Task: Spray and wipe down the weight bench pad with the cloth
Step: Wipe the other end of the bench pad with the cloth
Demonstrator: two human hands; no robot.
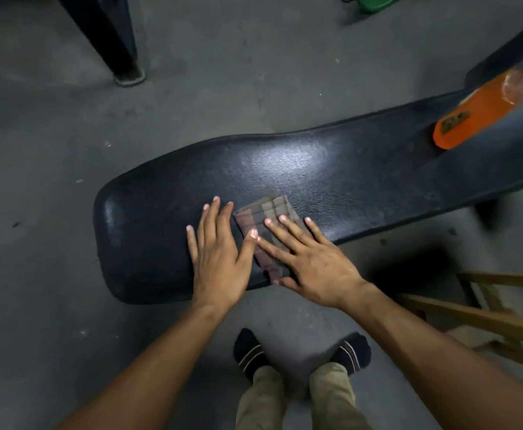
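The black padded weight bench pad (331,169) runs from the lower left to the upper right. A folded brownish checked cloth (268,212) lies flat on its near part. My right hand (313,259) presses flat on the cloth with fingers spread. Beside it, my left hand (219,252) rests flat on the pad, its thumb touching the cloth's left edge. An orange spray bottle (477,113) lies on its side on the pad's far right end, apart from both hands.
Grey concrete floor lies all around. A black metal leg (120,51) stands at the top left. A wooden frame (496,318) sits at the lower right, close to the bench. A green object (375,1) shows at the top edge. My socked feet (300,352) stand below the pad.
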